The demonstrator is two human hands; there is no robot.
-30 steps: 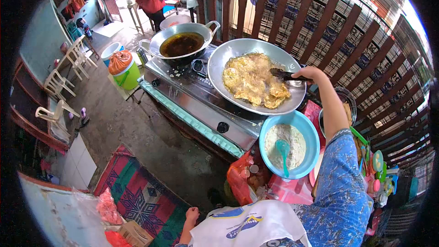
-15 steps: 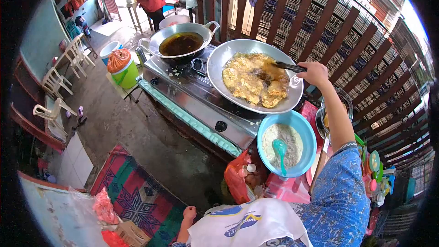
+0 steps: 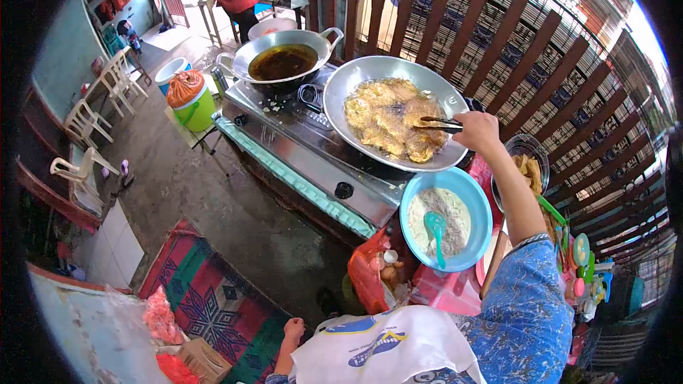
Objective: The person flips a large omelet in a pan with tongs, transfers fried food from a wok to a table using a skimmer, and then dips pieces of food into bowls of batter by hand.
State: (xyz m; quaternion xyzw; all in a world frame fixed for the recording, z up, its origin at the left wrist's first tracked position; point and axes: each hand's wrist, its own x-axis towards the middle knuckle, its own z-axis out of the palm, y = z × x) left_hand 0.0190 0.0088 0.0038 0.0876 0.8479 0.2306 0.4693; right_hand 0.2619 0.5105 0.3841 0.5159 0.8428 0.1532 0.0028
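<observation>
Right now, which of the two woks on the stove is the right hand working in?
The larger, nearer wok, full of yellow frying batter: the right hand holds tongs in it. The smaller wok behind holds only dark oil.

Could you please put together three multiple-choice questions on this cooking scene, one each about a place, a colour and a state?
1. Where is the blue bowl?
A. beside the large wok, on the person's side
B. on the rug
C. inside the smaller wok

2. What colour is the spoon in the bowl?
A. red
B. teal
C. black

3. What is the right hand doing?
A. hanging empty
B. holding tongs over the wok
C. resting on the stove

Answers:
1 A: the bowl sits just below the wok's near rim.
2 B: the spoon is plainly teal.
3 B: the fingers close round the tongs, whose tips reach the frying food.
</observation>
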